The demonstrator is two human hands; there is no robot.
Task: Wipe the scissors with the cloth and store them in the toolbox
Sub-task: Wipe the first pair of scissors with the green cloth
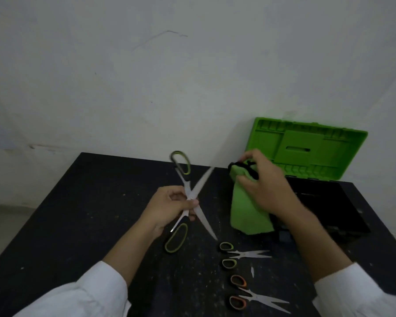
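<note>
White sleeves (96,291) are seen at the near edge of the black speckled desk (78,213). Between them, closest to that edge, a small pair of orange-handled scissors (249,294) is laid flat, its steel blades slightly parted and pointed toward the right edge. Just beyond it, and apart from it, a small pair of green-handled scissors (240,253) is laid the same way.

Over the middle of the desk, a large pair of scissors with green-and-black handles (191,197) is held off the surface by the left hand (167,208). The blades and handles are spread wide into an X, with one handle loop raised toward the far edge and the other lowered toward the near edge. The grip of the left hand is pinched about the pivot where the blades cross, with thumb and fingers curled round the steel.

A bright green cloth with a black hem (247,216) is pinched at its upper end in the grip of the right hand (263,186). It is hung just to the right of the large scissors, apart from them; whether its lower end is rested on the desk cannot be told.

At the far right corner an open toolbox (318,156) is stood, its green plastic lid raised against the white wall (192,76). Its black base is partly hidden behind the right forearm.
</note>
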